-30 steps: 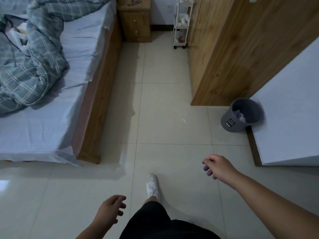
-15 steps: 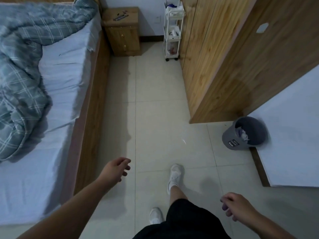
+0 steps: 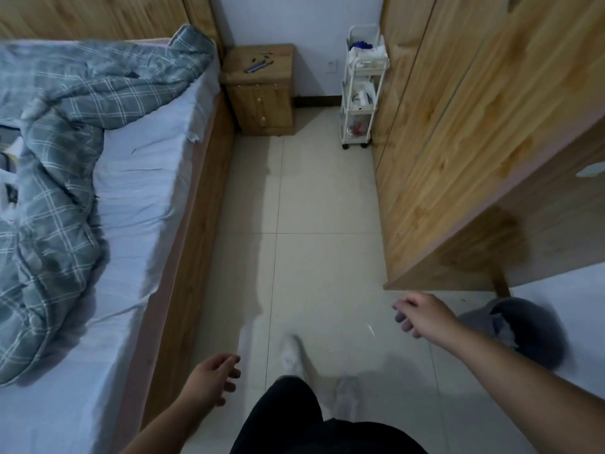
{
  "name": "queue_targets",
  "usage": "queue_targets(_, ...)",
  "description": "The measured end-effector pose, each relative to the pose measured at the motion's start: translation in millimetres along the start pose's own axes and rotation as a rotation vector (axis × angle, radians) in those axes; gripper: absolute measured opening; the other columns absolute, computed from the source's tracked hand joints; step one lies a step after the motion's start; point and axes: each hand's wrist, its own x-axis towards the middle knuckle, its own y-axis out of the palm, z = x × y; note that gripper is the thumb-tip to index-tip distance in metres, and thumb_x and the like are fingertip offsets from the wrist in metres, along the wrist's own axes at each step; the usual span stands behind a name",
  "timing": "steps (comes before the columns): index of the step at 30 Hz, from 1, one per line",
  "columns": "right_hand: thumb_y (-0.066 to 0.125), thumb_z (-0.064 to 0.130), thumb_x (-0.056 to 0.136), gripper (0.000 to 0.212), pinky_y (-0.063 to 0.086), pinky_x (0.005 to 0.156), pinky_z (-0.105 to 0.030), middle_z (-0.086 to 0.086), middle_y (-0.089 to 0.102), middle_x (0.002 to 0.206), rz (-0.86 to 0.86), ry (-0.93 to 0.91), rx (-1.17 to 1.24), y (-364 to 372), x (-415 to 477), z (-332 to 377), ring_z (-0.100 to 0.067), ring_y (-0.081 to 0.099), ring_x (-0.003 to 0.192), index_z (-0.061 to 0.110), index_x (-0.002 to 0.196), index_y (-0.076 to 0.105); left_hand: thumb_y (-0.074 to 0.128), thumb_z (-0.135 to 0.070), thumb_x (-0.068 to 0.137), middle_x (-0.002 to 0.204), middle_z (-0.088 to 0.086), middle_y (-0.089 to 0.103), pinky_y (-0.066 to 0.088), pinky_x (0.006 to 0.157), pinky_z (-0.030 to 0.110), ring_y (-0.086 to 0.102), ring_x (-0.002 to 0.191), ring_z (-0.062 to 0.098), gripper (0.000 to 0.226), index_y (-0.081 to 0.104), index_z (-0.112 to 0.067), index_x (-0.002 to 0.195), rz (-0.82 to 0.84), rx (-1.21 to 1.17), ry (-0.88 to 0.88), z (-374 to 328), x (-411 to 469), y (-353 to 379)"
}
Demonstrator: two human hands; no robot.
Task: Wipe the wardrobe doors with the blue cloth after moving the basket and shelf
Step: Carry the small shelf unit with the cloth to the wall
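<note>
Head view: both hands — left (image 3: 211,378), right (image 3: 422,314) — loosely curled, empty, over glossy tiles (image 3: 311,208) beside knotty pine wardrobe doors (image 3: 458,158)

Single head-worn view, facing forward and down, floor (image 3: 314,204) ahead of both hands, bed (image 3: 137,178) left, wardrobe (image 3: 465,132) right

Pale tiled floor (image 3: 314,198) runs between bed (image 3: 137,198) and nightstand (image 3: 262,93).

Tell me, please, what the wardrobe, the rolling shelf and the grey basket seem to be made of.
Wardrobe: wood or wood-look laminate, matte, with visible grain and knots.
Rolling shelf: white, smooth tiers on thin posts, probably plastic or painted metal.
Grey basket: blurred, looks like matte plastic.
</note>
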Motion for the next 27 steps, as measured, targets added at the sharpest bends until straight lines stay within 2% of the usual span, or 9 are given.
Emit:
queue_targets(4, 0.057, 0.02, 0.096, 0.017, 0.044, 0.046, -0.026, -0.011, 0.073, 0.081, -0.015, 0.002, 0.136, -10, 67, 71, -0.017, 0.061, 0.059, 0.012, 0.092, 0.071, 0.057, -0.032, 0.105, 0.099, 0.011, 0.076, 0.049, 0.055, 0.031, 0.068, 0.075, 0.026, 0.019, 0.073, -0.022, 0.108, -0.017, -0.025, -0.012, -45, 56, -26)
queue_targets(8, 0.058, 0.018, 0.096, 0.015, 0.045, 0.044, -0.025, -0.016, 0.074, 0.082, -0.064, 0.068, 0.221, -13, 125, 110, -0.019, 0.062, 0.056, 0.01, 0.092, 0.07, 0.056, -0.031, 0.106, 0.1, 0.01, 0.076, 0.05, 0.055, 0.031, 0.068, 0.076, 0.024, 0.017, 0.072, -0.024, 0.107, 0.006, 0.012, 0.032, -115, 120, -59)
queue_targets(14, 0.058, 0.014, 0.097, 0.017, 0.041, 0.043, -0.023, -0.012, 0.07, 0.07, -0.109, 0.254, 0.265, -25, 156, 126, -0.021, 0.06, 0.049, 0.003, 0.09, 0.069, 0.057, -0.03, 0.105, 0.092, 0.005, 0.078, 0.052, 0.054, 0.032, 0.07, 0.07, 0.021, 0.017, 0.074, -0.028, 0.1, 0.013, 0.082, 0.173, -249, 205, -109)
queue_targets(18, 0.058, 0.018, 0.099, 0.021, 0.042, 0.048, -0.027, -0.014, 0.069, 0.074, -0.061, 0.346, 0.28, -41, 167, 132, -0.024, 0.06, 0.057, 0.002, 0.094, 0.07, 0.059, -0.034, 0.103, 0.091, 0.004, 0.08, 0.052, 0.052, 0.032, 0.072, 0.07, 0.019, 0.018, 0.076, -0.031, 0.097, 0.02, 0.097, 0.237, -335, 252, -122)
queue_targets(23, 0.055, 0.016, 0.101, 0.02, 0.036, 0.047, -0.023, -0.017, 0.065, 0.075, -0.063, 0.404, 0.352, -64, 230, 152, -0.023, 0.054, 0.052, -0.003, 0.098, 0.064, 0.06, -0.044, 0.098, 0.089, -0.003, 0.08, 0.052, 0.053, 0.031, 0.072, 0.068, 0.016, 0.018, 0.077, -0.044, 0.092, 0.048, 0.103, 0.278, -435, 301, -119)
queue_targets(27, 0.053, 0.012, 0.101, 0.021, 0.034, 0.044, -0.022, -0.014, 0.061, 0.068, -0.062, 0.379, 0.337, -98, 312, 186, -0.019, 0.049, 0.044, -0.007, 0.099, 0.062, 0.06, -0.036, 0.102, 0.092, 0.003, 0.08, 0.051, 0.053, 0.032, 0.072, 0.07, 0.02, 0.017, 0.076, -0.033, 0.099, 0.002, 0.08, 0.26, -496, 323, -116)
